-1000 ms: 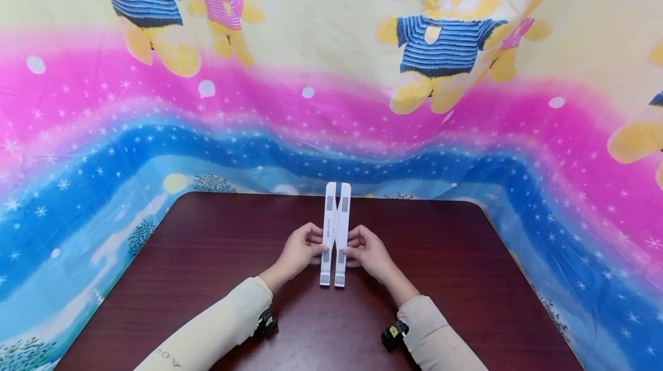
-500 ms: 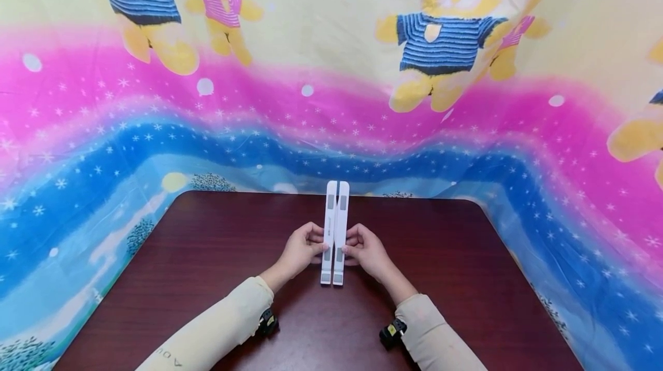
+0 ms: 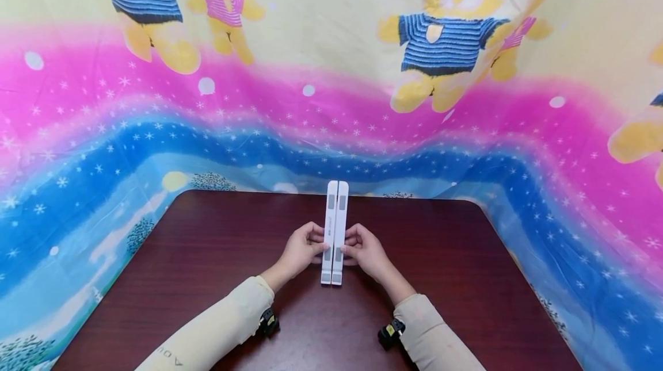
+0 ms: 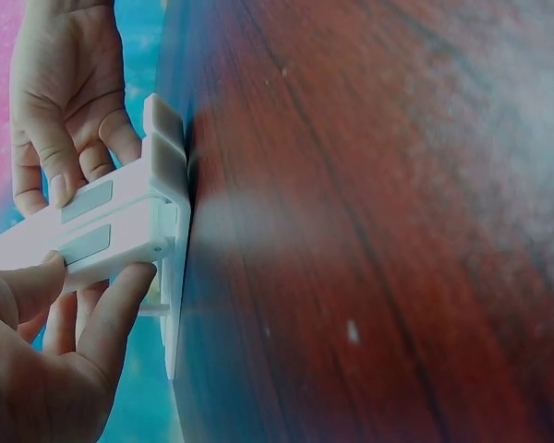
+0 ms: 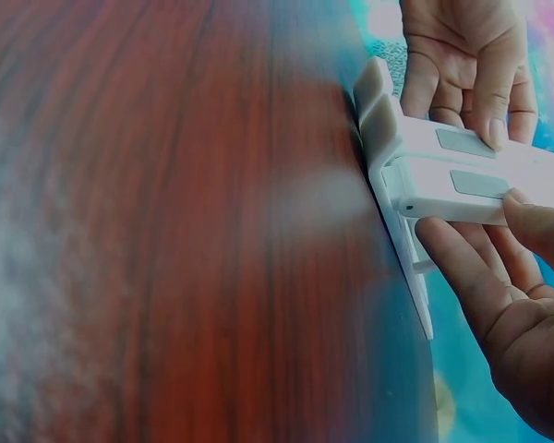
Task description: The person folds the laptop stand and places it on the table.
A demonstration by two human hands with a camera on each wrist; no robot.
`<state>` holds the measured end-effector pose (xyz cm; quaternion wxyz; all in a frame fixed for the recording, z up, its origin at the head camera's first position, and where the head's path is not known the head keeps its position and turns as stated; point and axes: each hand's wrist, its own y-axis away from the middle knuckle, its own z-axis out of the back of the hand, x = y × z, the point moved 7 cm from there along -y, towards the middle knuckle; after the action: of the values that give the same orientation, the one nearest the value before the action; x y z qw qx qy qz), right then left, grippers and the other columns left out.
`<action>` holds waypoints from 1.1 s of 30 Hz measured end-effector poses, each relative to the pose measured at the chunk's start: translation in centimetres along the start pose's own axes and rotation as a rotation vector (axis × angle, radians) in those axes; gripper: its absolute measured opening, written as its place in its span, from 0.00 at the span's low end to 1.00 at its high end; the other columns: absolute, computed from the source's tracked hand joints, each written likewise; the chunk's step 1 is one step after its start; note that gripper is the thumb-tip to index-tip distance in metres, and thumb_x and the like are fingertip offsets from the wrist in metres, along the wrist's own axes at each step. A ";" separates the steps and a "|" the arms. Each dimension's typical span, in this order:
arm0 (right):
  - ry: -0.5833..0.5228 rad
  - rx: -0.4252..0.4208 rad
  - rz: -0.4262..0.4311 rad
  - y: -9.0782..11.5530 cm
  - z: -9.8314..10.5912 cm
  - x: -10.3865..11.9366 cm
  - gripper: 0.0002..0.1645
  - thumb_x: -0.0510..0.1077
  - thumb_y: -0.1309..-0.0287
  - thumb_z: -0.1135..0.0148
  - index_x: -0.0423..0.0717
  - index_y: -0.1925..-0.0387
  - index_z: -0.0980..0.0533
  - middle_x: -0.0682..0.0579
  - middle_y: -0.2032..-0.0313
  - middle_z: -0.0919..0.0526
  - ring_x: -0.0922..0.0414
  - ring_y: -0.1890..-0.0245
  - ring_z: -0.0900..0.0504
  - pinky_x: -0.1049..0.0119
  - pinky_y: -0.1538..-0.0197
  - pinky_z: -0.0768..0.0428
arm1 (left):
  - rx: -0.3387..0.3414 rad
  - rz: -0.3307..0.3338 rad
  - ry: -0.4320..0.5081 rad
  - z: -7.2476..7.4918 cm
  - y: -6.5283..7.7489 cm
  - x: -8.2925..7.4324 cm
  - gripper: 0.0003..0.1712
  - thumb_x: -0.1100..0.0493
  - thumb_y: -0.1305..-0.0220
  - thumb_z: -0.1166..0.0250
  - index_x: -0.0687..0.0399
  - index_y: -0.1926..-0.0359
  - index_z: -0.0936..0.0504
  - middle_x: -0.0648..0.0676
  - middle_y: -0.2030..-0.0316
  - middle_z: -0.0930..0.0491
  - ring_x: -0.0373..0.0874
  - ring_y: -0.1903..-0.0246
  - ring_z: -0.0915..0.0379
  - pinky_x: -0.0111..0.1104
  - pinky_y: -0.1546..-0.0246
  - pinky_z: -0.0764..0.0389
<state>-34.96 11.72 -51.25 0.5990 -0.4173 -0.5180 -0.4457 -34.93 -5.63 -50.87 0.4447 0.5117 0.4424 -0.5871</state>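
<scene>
A white folding laptop stand (image 3: 340,227) with grey rubber pads stands in the middle of the table, its two long bars side by side with only a thin line between them. My left hand (image 3: 299,250) pinches the left bar, thumb on the near face. On the other side, my right hand (image 3: 366,251) pinches the right bar in the same way. From the left wrist, the hooked ends of the stand (image 4: 164,138) are seen against the tabletop. Thumbs of both hands lie by the grey pads (image 5: 480,184) in the right wrist view.
The dark red-brown wooden table (image 3: 217,227) has rounded far corners. A hanging cloth (image 3: 311,112) printed with bears and snowflakes surrounds its back and sides. Black wrist cameras sit at both cuffs (image 3: 391,333).
Both hands have drawn the two bars of the laptop stand together. The gap between them has narrowed to a thin line, the right bar moving slightly left.
</scene>
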 end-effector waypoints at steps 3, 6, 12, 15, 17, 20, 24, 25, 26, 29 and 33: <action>0.005 -0.001 0.005 0.0 -0.1 0.0 0.17 0.26 0.36 0.37 0.34 0.48 0.29 0.32 0.58 0.20 0.40 0.61 0.13 0.37 0.58 0.15 | 0.000 -0.003 -0.013 0.0 0.0 0.0 0.13 0.72 0.34 0.33 0.60 0.51 0.21 0.61 0.61 0.17 0.52 0.64 0.15 0.51 0.67 0.12; 0.017 -0.003 0.005 -0.1 -0.1 -0.1 0.16 0.26 0.36 0.37 0.35 0.49 0.29 0.35 0.60 0.19 0.44 0.63 0.13 0.40 0.59 0.13 | 0.001 -0.006 -0.031 -0.1 0.0 0.0 0.13 0.71 0.34 0.33 0.59 0.51 0.21 0.60 0.61 0.17 0.53 0.64 0.15 0.51 0.67 0.12; 0.019 -0.006 0.005 -0.1 -0.1 -0.1 0.15 0.27 0.36 0.37 0.37 0.51 0.28 0.37 0.61 0.19 0.48 0.64 0.13 0.43 0.60 0.12 | -0.001 -0.009 -0.040 -0.1 -0.1 -0.1 0.13 0.71 0.34 0.33 0.59 0.51 0.21 0.60 0.61 0.18 0.53 0.63 0.16 0.50 0.67 0.11; 0.012 -0.003 0.009 -0.1 -0.2 -0.1 0.15 0.27 0.36 0.37 0.36 0.51 0.28 0.36 0.61 0.19 0.48 0.64 0.13 0.43 0.60 0.12 | 0.002 -0.012 -0.034 -0.1 -0.1 -0.2 0.13 0.72 0.34 0.33 0.60 0.51 0.21 0.61 0.61 0.18 0.54 0.63 0.15 0.50 0.68 0.11; 0.007 0.001 0.008 -0.1 -0.2 0.0 0.15 0.26 0.36 0.37 0.36 0.51 0.28 0.35 0.60 0.18 0.48 0.64 0.13 0.42 0.59 0.12 | 0.003 -0.013 -0.029 -0.1 -0.1 -0.1 0.13 0.72 0.34 0.34 0.60 0.51 0.21 0.61 0.61 0.18 0.54 0.63 0.15 0.48 0.68 0.11; 0.012 0.009 0.002 -0.2 -0.1 0.0 0.15 0.27 0.36 0.37 0.36 0.51 0.28 0.35 0.60 0.18 0.48 0.63 0.12 0.43 0.60 0.12 | 0.003 -0.016 -0.022 -0.2 -0.2 -0.1 0.13 0.73 0.35 0.34 0.61 0.51 0.22 0.61 0.61 0.18 0.54 0.63 0.15 0.48 0.69 0.11; 0.032 0.015 -0.006 -0.4 0.2 0.1 0.15 0.28 0.37 0.36 0.37 0.51 0.28 0.37 0.61 0.17 0.48 0.64 0.12 0.44 0.61 0.12 | 0.003 -0.012 -0.005 -0.3 -0.4 -0.1 0.13 0.73 0.35 0.33 0.61 0.52 0.22 0.63 0.61 0.18 0.54 0.63 0.16 0.52 0.68 0.12; 0.044 0.015 -0.007 -0.4 0.3 0.2 0.15 0.28 0.37 0.35 0.37 0.52 0.27 0.38 0.61 0.16 0.48 0.64 0.12 0.45 0.61 0.12 | 0.002 -0.012 -0.009 -0.3 -0.5 -0.1 0.13 0.72 0.35 0.33 0.61 0.52 0.21 0.62 0.61 0.18 0.54 0.63 0.16 0.52 0.67 0.12; 0.060 0.015 -0.008 -0.4 0.4 0.2 0.15 0.28 0.37 0.35 0.38 0.52 0.27 0.39 0.62 0.16 0.48 0.65 0.12 0.45 0.62 0.12 | 0.003 -0.008 -0.010 -0.3 -0.5 -0.1 0.13 0.72 0.35 0.33 0.61 0.52 0.21 0.62 0.61 0.18 0.55 0.63 0.16 0.52 0.67 0.12; 0.122 0.022 -0.007 -0.5 0.6 0.5 0.14 0.31 0.38 0.33 0.40 0.52 0.26 0.42 0.62 0.14 0.47 0.64 0.12 0.46 0.61 0.11 | -0.002 0.001 -0.010 -0.2 -0.4 -0.1 0.13 0.71 0.35 0.32 0.60 0.51 0.20 0.61 0.60 0.17 0.55 0.62 0.15 0.52 0.66 0.12; 0.271 0.026 0.012 -0.7 1.1 0.7 0.14 0.37 0.39 0.28 0.47 0.54 0.23 0.48 0.63 0.13 0.50 0.64 0.13 0.54 0.63 0.11 | 0.001 0.024 0.033 -0.2 0.0 0.3 0.16 0.71 0.35 0.32 0.63 0.47 0.21 0.62 0.58 0.16 0.55 0.60 0.14 0.50 0.63 0.11</action>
<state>-35.83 12.57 -50.38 0.6714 -0.3486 -0.4357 -0.4878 -34.94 -5.50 -51.19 0.4440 0.5267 0.4433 -0.5735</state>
